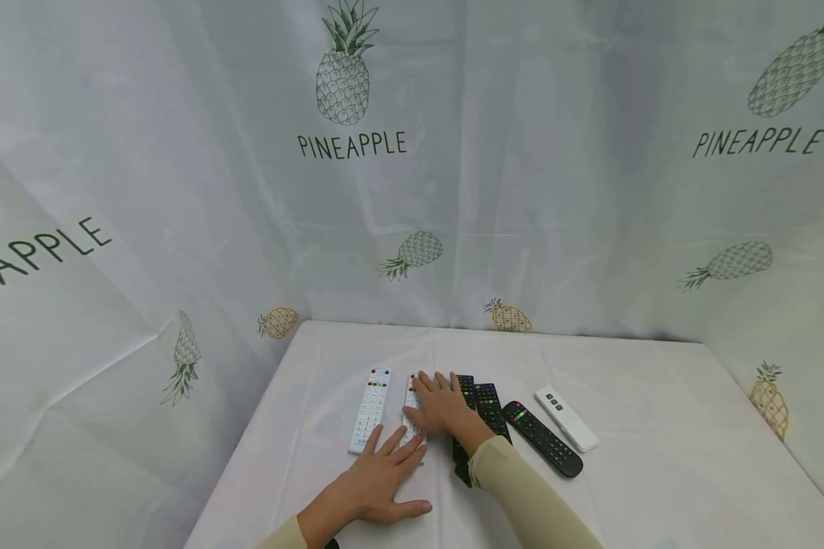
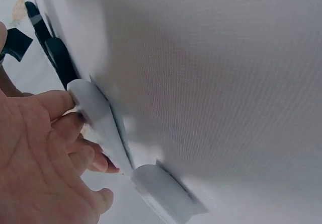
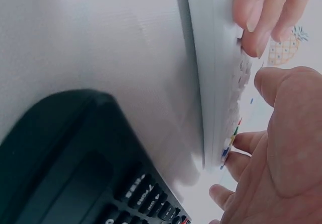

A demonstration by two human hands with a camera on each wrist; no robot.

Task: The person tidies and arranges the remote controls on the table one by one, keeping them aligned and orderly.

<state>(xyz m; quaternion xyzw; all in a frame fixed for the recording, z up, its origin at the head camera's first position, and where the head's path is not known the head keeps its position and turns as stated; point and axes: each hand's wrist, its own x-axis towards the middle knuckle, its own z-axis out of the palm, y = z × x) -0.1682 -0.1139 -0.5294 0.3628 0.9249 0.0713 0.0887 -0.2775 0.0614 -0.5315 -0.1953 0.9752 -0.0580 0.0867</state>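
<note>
Two white remote controls lie on the table's left half. Over the near end of the second white remote (image 1: 412,398), my left hand (image 1: 381,484) has its fingers spread and touching the keys. My right hand (image 1: 441,408) rests its fingertips on the far end of that same remote, palm down. In the right wrist view, fingers of the left hand (image 3: 266,17) press near one end and the right hand (image 3: 289,148) touches near the coloured buttons. To the left of both hands is the first white remote (image 1: 371,408). Part of the middle remote is hidden under the hands.
Right of the hands lie two black remotes side by side, one of them (image 1: 490,404) partly behind the right forearm. Farther right are a slanted black remote (image 1: 542,438) and a small white remote (image 1: 566,419). A pineapple-print curtain (image 1: 535,191) hangs behind the white table (image 1: 659,427).
</note>
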